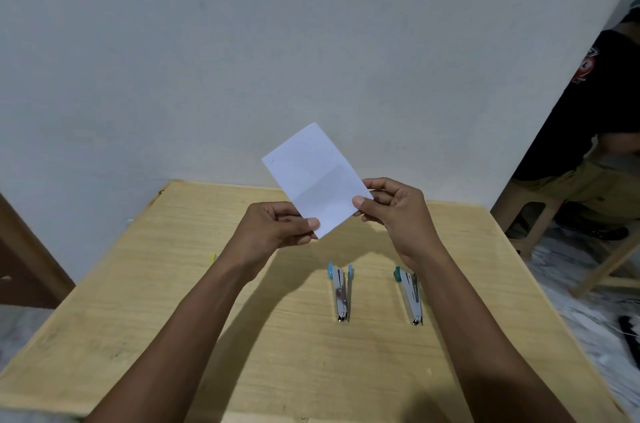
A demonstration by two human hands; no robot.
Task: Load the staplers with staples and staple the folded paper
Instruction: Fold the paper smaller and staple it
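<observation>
The paper (313,176) is held in the air between the hands, its long axis tilting up and to the left. The left hand (273,226) pinches its lowest corner and the right hand (394,211) pinches its right corner. Below the hands, on the table (138,318), the left stapler (341,292) lies between the forearms. The right stapler (410,296) lies just beside the right wrist. Both point away from the person, blue ends far. The right hand is nearer to both, so it likely picks one up. No writing or brand is readable; a bystander's shirt logo (585,65) is blurred.
</observation>
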